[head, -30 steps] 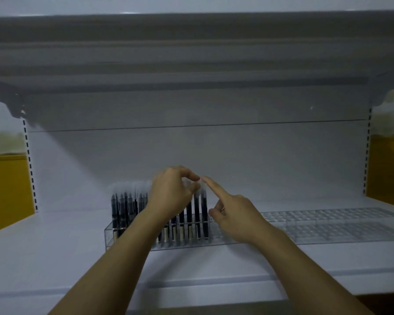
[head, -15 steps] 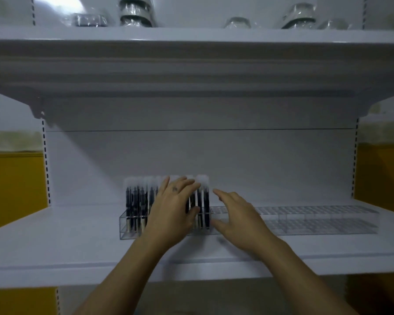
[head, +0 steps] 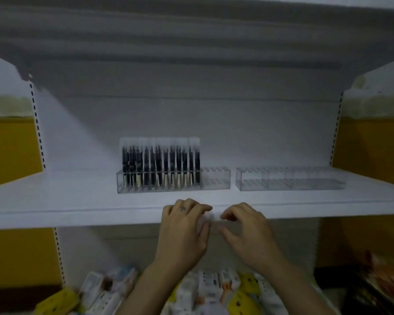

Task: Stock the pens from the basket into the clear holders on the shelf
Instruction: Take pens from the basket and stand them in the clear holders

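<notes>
Two holders, one part-filled, and both your hands free

Your pens [head: 159,164] stand upright and crowded in the left clear holder [head: 214,181], filling all but its right end. The right clear holder [head: 291,181] just beside it is bare, and the basket is out of view. Both holders sit back from the front edge of the shelf [head: 55,201], with bare shelf on either side. Your left hand [head: 182,233] and right hand [head: 248,235] hover close together at that edge, fingers loosely curled, holding nothing. The pens' tall tops rise well above the holder rim, so a wrist crossing them toward the free slots could tip a row, and a hard push might slide the light holder. The upper shelf [head: 191,42] caps your lift room, so come in from the front or right. Packets [head: 214,289] lie below.
</notes>
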Demonstrator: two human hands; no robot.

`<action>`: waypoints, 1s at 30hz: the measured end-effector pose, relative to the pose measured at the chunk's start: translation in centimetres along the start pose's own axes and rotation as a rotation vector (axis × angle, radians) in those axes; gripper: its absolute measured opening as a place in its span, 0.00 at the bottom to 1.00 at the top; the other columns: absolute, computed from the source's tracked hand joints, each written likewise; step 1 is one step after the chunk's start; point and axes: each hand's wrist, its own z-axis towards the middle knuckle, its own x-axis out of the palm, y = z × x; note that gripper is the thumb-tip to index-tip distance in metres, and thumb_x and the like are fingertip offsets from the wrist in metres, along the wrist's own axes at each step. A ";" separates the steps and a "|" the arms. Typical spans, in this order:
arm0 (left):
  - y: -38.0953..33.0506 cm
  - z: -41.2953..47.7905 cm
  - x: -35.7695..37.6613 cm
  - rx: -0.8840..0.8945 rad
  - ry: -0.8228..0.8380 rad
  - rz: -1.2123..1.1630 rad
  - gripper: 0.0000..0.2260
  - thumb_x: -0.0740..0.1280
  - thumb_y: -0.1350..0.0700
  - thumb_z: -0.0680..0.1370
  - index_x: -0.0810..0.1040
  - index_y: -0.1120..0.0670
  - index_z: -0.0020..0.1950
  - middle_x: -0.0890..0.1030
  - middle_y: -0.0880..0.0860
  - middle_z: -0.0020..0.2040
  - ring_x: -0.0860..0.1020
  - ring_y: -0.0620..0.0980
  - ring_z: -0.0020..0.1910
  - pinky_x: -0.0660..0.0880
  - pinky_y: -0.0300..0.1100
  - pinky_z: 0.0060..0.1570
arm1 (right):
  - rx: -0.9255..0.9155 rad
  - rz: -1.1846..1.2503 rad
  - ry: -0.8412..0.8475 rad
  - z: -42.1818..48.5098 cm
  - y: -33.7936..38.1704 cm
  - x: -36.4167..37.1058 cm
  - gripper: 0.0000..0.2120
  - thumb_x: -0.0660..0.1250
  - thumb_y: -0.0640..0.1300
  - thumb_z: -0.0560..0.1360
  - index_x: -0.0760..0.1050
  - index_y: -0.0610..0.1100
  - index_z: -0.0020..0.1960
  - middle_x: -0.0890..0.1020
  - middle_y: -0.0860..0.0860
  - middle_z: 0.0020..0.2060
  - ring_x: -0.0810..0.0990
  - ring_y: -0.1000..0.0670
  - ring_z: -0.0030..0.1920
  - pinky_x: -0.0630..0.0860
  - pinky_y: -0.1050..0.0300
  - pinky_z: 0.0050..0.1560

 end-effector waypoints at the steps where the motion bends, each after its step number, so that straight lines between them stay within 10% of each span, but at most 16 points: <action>1: -0.3 -1.0 0.4 -0.007 0.027 -0.009 0.10 0.62 0.47 0.74 0.78 0.46 0.53 0.77 0.44 0.46 0.73 0.46 0.46 0.61 0.39 0.44 | 0.013 0.006 0.014 -0.9 -0.4 0.4 0.07 0.71 0.46 0.73 0.75 0.52 0.49 0.74 0.58 0.45 0.75 0.54 0.48 0.75 0.53 0.52; 24: -0.5 -25.7 15.5 -0.505 0.982 -0.143 0.21 0.66 0.46 0.77 0.71 0.49 0.68 0.74 0.50 0.66 0.71 0.51 0.65 0.66 0.47 0.63 | 0.500 -0.072 0.822 -20.1 -12.1 18.7 0.23 0.66 0.52 0.77 0.68 0.49 0.69 0.70 0.49 0.67 0.70 0.46 0.66 0.70 0.53 0.62; 28: -0.9 -30.4 16.7 -0.612 1.136 -0.194 0.14 0.66 0.50 0.75 0.77 0.49 0.60 0.78 0.51 0.59 0.76 0.53 0.57 0.73 0.46 0.55 | 0.624 0.040 0.939 -24.8 -13.7 21.3 0.05 0.67 0.47 0.75 0.74 0.55 0.49 0.77 0.53 0.49 0.77 0.48 0.50 0.74 0.56 0.48; 30: -1.2 -31.9 17.5 -0.659 1.230 -0.247 0.10 0.67 0.52 0.74 0.78 0.50 0.55 0.80 0.52 0.54 0.79 0.54 0.54 0.77 0.47 0.52 | 0.636 0.038 0.997 -26.7 -14.5 22.7 0.14 0.67 0.46 0.74 0.65 0.60 0.38 0.73 0.57 0.40 0.72 0.52 0.42 0.70 0.59 0.45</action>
